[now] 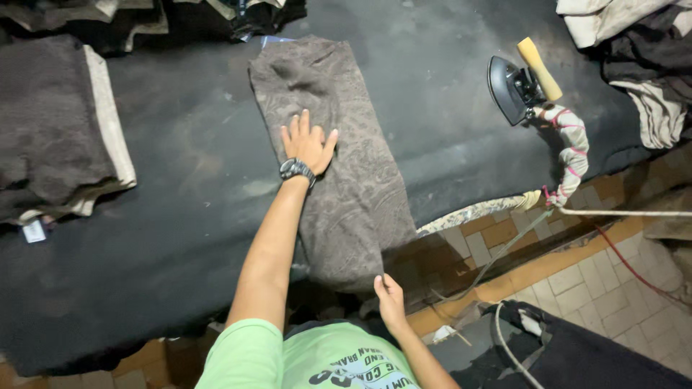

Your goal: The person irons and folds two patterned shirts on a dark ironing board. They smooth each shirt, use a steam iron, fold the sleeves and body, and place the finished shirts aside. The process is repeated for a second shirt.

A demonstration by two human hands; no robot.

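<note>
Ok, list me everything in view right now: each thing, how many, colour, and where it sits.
patterned brown folded cloth: one, grey-brown, centre of table, hanging over near edge
black padded ironing table: one, black, fills the frame
black iron with yellow handle: one, upright, table's right end
cloth-wrapped cord: one, white with pink, below the iron
dark brown folded stack: one, cream-edged, left
heaped garments: several, top right
left hand: flat on cloth, black wristwatch
right hand: pinching cloth's near corner

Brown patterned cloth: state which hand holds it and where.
The right hand pinches the brown patterned cloth at its near hanging edge; the left hand only presses flat on it.
</note>
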